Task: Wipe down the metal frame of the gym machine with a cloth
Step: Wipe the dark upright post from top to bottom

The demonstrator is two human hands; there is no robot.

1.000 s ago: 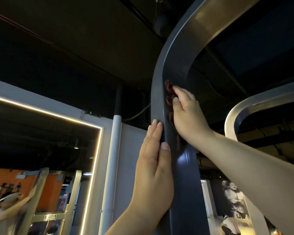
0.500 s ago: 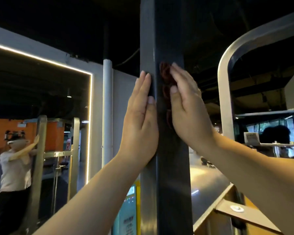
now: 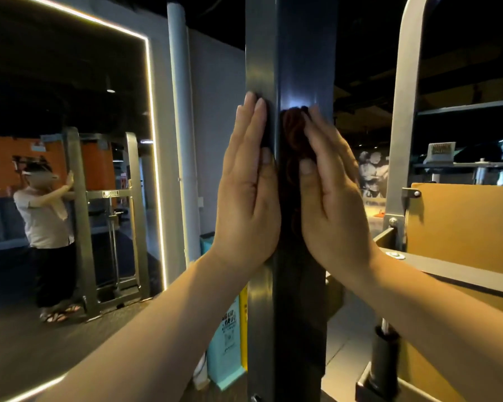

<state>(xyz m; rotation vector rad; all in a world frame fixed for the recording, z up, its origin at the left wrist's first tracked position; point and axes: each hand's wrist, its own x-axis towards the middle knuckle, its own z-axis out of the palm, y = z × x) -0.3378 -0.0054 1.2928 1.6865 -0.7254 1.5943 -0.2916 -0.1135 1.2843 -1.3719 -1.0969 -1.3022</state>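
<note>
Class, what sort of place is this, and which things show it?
Most likely a gym: a tall metal frame up close, a lit wall mirror reflecting a rack, and a second metal upright at right.

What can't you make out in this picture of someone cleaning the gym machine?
Head view only:
Cloth: mostly hidden under the right hand; only a dark reddish edge shows.
Metal post: cut off by the top and bottom edges.
Teal sign: print too small to read.
Left hand: its flat palm hides whatever lies beneath.
</note>
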